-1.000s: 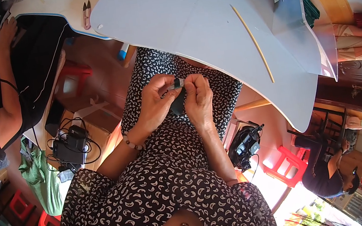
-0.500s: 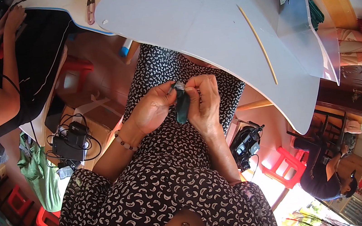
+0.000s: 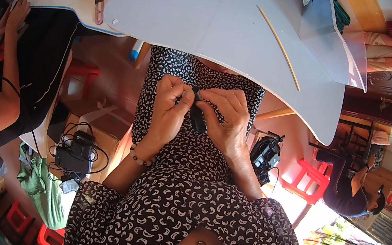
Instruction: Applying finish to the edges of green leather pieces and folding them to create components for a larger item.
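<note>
Pinching away over your lap, you're holding the dark cloth piece (image 3: 198, 121) right between your two hands, its top edge at the fingertips and its tail dangling below, closer to your right thumb. Your left hand (image 3: 167, 114) is gripping one side with thumb and curled fingers; your right hand (image 3: 227, 118) is nipping the other, its remaining fingers bending loosely. You're apparently working that top edge by feel, perhaps turning or straightening it; what's going on inside the pinch is too small to tell. Next, it's calling for steady opposing thumbs and a light touch, since the little piece could be slipping or twisting. Beyond both hands, the bench (image 3: 222, 20) is carrying a thin stick (image 3: 278, 47) off to the right, while snips (image 3: 99, 9) are lying ahead and leftward.
</note>
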`<state>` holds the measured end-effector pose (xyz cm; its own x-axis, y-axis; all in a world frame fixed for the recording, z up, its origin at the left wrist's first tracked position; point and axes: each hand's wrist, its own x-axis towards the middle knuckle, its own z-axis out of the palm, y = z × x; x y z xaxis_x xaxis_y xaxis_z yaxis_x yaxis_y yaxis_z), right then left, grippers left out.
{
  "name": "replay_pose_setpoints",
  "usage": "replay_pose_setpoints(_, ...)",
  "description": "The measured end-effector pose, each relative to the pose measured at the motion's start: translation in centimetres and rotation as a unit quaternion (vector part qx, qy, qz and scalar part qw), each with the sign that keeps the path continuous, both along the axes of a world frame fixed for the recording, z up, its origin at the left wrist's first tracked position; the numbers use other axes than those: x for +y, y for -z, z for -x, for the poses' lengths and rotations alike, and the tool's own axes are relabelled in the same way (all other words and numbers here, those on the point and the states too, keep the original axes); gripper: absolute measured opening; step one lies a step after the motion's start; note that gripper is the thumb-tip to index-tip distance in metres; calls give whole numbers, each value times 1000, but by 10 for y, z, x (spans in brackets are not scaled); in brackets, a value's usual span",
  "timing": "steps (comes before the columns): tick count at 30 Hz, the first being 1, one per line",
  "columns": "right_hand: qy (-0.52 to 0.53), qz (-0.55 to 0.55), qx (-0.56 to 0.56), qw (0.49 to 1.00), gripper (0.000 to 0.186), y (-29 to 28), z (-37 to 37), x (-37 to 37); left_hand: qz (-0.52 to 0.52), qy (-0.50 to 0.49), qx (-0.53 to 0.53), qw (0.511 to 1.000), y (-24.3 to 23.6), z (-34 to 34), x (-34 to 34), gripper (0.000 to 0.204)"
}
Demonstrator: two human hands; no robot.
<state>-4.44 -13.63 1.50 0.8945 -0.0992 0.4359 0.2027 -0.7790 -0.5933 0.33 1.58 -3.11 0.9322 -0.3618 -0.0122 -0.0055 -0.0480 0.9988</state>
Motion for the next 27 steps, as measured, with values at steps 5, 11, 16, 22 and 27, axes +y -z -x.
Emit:
replay_pose_setpoints(5, 5, -7, -5, 1000, 20, 17, 2, -1, 111, 23, 130, 985, 4, 3, -3, 22)
replay_pose_setpoints(11, 19, -83, 3, 996, 15, 9, 3, 1, 220, 37, 235, 946, 1, 8, -4, 20)
replay_pose_setpoints(16, 81, -108, 115, 984, 31, -16, 12, 12, 29, -35, 21, 999, -4, 7, -13, 19)
replay_pose_setpoints(22, 48, -222, 175, 958, 32, -5, 16, 12, 166, -10, 202, 965, -2, 7, -10, 24)
replay_pose_setpoints(27, 1, -192, 130, 973, 28, 23, 14, -6, 293, 66, 314, 901, 4, 1, -1, 22)
